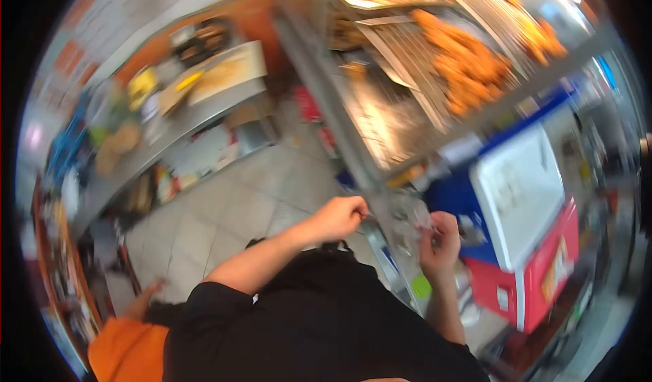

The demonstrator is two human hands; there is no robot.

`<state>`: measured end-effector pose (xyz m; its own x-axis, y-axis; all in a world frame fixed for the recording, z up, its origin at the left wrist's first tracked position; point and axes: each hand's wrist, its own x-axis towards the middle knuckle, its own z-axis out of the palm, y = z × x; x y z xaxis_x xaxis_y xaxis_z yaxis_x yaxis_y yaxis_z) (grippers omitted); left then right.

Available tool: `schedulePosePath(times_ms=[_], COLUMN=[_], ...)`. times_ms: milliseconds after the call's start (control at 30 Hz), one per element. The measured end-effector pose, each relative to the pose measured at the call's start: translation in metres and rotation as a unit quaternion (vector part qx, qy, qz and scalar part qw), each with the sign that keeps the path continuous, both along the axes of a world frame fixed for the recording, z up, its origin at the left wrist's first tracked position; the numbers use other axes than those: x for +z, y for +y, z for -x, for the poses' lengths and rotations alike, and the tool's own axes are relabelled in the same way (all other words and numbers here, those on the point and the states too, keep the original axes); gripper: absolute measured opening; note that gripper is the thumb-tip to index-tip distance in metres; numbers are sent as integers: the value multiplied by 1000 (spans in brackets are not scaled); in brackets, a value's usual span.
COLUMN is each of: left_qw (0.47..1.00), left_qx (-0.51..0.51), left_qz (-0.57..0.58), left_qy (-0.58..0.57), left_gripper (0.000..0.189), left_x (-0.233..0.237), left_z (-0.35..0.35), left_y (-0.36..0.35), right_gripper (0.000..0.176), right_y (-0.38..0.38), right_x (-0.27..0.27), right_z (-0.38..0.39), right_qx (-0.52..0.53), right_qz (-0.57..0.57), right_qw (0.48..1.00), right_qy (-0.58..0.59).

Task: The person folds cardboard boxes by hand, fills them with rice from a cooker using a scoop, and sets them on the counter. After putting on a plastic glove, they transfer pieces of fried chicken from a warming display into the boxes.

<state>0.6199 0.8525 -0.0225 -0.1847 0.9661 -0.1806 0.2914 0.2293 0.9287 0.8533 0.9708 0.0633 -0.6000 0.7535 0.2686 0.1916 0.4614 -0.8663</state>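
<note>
My left hand (343, 217) is closed, its fingers curled together beside the metal edge of the food display case (384, 195). Whatever it holds, if anything, is too blurred to make out. Across from it, my right hand (441, 241) pinches a thin see-through plastic piece (422, 217). That hand is close to a blue cooler box (451, 205) with a white lid (519, 195). Fried chicken pieces (465, 63) lie on a slatted metal rack (404, 59) inside the case, beyond both hands.
A red cooler box (496, 290) stands at the right, and a green round item (421, 285) lies near my right forearm. To the left, a metal counter (193, 114) holds a cutting board (234, 73). Someone in an orange sleeve (129, 348) is close behind on my left, above the tiled floor (224, 198).
</note>
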Motion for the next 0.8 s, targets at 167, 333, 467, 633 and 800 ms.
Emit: schedulePosePath(times_ms=[167, 333, 467, 633, 800], left_qw=[961, 959, 918, 820, 606], left_qx=[71, 225, 368, 541, 692], left_qz=[-253, -167, -121, -159, -252], left_qy=[91, -51, -92, -96, -302], left_gripper=[76, 37, 17, 12, 16], left_x=[90, 92, 74, 66, 83], left_z=[36, 70, 81, 93, 113], left_y=[-148, -265, -376, -496, -569], right_gripper=[38, 36, 41, 43, 42], right_y=[-76, -164, -247, -380, -499], right_x=[41, 66, 72, 43, 43], right_z=[142, 248, 326, 427, 498], right_qx=[467, 575, 636, 771, 795], right_qz=[-121, -179, -104, -109, -98], right_qw=[871, 794, 744, 624, 597], right_qy=[-91, -85, -176, -61, -47])
